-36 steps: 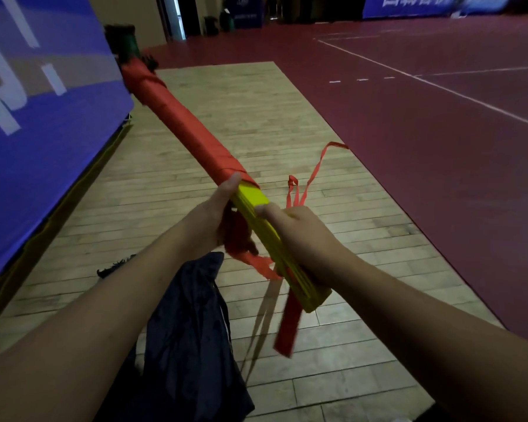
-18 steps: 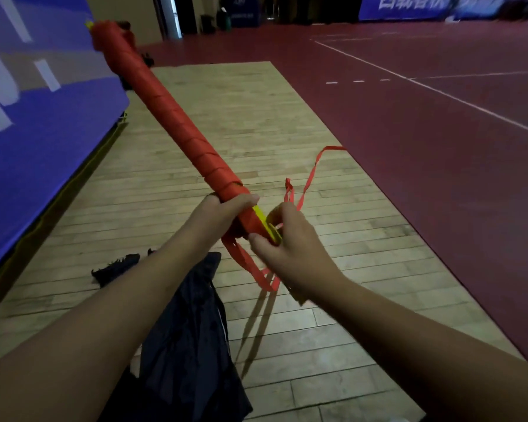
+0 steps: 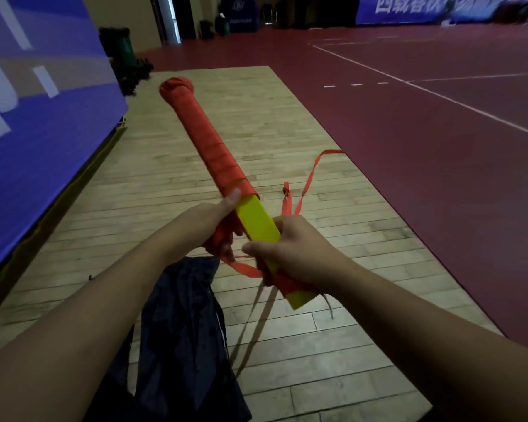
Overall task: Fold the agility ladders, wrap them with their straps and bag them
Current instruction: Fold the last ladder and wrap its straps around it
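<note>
Both hands clamp the long yellow plastic ladder bundle (image 3: 258, 222) wound in red strap: left hand (image 3: 209, 222) at the wrap's edge, right hand (image 3: 299, 254) nearer its bare end.

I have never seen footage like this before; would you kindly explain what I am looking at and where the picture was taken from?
There is no machine here: a camera worn on a person's head looks down at their two bare arms. The left hand and right hand both grip a folded agility ladder, its yellow rungs stacked into a long bundle. A red strap is wound around the far part; loose strap ends trail beside the right hand. A dark bag shows below the arms, over the wooden floor.
</note>
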